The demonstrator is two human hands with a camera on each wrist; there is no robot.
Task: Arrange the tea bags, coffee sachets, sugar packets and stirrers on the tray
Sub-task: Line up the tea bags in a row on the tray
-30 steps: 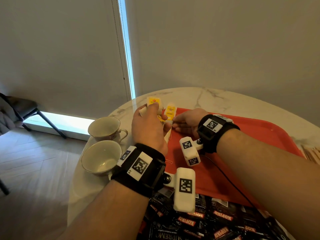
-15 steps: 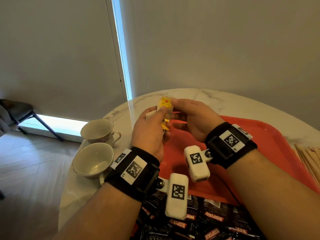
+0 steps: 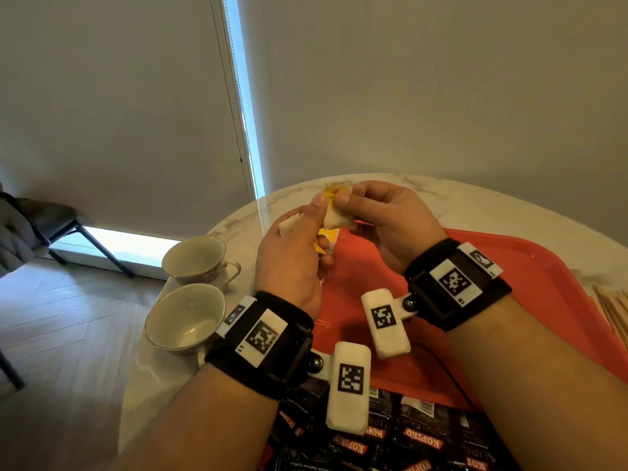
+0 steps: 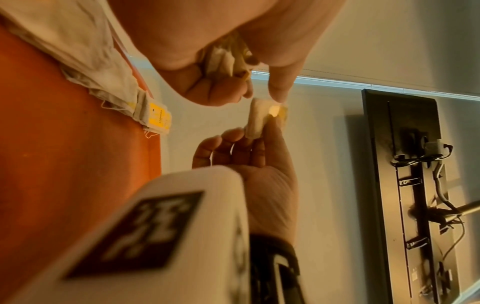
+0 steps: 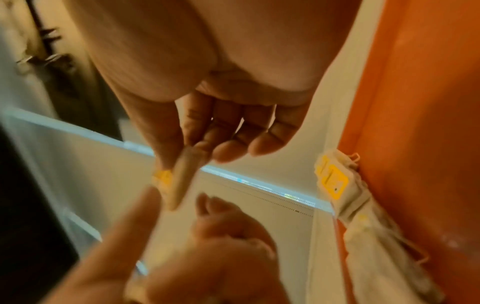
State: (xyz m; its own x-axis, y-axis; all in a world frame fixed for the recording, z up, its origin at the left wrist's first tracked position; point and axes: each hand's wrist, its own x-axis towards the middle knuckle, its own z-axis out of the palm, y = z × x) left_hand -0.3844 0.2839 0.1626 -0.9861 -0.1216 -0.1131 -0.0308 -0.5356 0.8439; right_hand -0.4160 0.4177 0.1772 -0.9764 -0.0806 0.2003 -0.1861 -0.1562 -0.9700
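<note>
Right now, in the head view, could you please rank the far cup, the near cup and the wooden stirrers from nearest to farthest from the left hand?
1. Far cup, just to the left hand's left.
2. Near cup, lower left, beside the wrist.
3. Wooden stirrers, far right, beyond the tray.

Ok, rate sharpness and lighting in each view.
Head view: sharp, with window glare behind the two teacups. Left wrist view: tea bag fairly sharp, near camera housing blurred. Right wrist view: motion-smeared throughout, right hand soft, orange cast from the tray.
</note>
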